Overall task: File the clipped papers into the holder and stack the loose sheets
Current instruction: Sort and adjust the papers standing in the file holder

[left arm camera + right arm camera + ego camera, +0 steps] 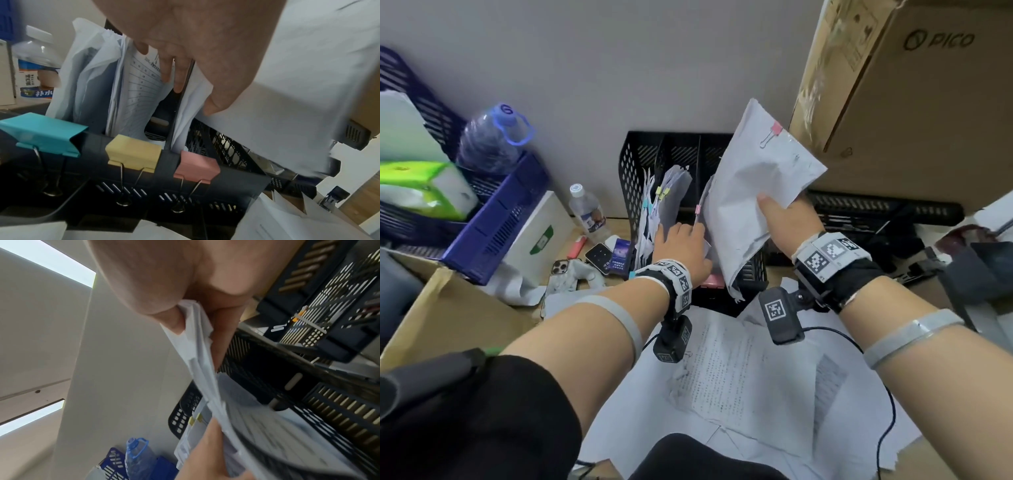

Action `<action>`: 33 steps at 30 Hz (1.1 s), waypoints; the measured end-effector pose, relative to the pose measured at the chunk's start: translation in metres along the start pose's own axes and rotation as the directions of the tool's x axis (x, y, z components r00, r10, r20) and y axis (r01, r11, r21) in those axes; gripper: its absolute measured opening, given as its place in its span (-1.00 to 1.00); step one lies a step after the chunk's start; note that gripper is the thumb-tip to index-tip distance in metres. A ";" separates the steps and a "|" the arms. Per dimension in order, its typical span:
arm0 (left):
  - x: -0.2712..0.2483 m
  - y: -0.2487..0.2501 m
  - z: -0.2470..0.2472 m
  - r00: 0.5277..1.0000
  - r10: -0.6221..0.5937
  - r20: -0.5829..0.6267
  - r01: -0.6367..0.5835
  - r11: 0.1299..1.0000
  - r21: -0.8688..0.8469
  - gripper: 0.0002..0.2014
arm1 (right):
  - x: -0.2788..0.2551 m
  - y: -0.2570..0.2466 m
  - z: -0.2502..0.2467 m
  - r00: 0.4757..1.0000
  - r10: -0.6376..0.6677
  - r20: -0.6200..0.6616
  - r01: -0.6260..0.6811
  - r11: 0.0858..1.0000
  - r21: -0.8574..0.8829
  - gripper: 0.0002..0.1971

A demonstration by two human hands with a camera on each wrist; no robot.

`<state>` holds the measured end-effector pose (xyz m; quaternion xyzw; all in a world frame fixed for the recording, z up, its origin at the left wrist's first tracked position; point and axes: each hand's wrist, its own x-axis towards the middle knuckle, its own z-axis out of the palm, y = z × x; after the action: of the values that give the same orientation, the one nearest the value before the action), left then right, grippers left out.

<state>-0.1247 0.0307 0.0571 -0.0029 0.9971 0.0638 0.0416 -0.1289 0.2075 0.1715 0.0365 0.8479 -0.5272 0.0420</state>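
Note:
A black mesh file holder (630, 171) stands against the wall, with clipped papers (674, 192) upright in its slots. My right hand (784, 216) grips a white bundle (750, 192) by its lower corner, tilted over the holder's right slot, a pink binder clip (774, 132) at its top. In the right wrist view thumb and fingers (174, 321) pinch that bundle (205, 369). My left hand (681, 240) reaches down into the holder (144, 186). Its fingers (179, 81) lie left of a divider, and the thumb presses filed papers (193, 104) on the divider's other side. Loose sheets (739, 377) lie spread on the desk near me.
A large cardboard box (911, 102) looms right above a black tray (876, 212). Blue crates (496, 222), bottles (589, 212), a phone (558, 274) and small items crowd the left. Teal (41, 131), yellow (133, 151) and pink (195, 167) clips sit on the holder's front rim.

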 end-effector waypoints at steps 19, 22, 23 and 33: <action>-0.012 -0.030 -0.002 0.983 0.157 0.091 -0.129 0.957 -0.261 -0.28 | 0.031 0.026 0.091 0.983 0.179 -0.045 -0.180 0.983 -0.030 -0.78; -0.015 -0.032 0.001 0.975 0.183 0.126 -0.135 0.938 -0.319 -0.24 | 0.032 0.043 0.101 0.943 0.313 0.114 -0.299 0.946 -0.123 -0.62; -0.016 -0.033 0.001 0.974 0.188 0.125 -0.139 0.936 -0.323 -0.24 | 0.031 0.050 0.103 0.924 0.339 0.176 -0.296 0.927 -0.231 -0.61; -0.037 -0.045 0.009 0.996 0.075 -0.045 -0.087 0.824 -0.559 -0.33 | 0.012 0.090 0.106 0.841 0.348 0.415 -0.282 0.936 -0.212 -0.84</action>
<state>-0.0871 -0.0130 0.0458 0.0267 0.9341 0.3552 0.0258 -0.1281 0.1525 0.0438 0.0507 0.8332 -0.4454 0.3238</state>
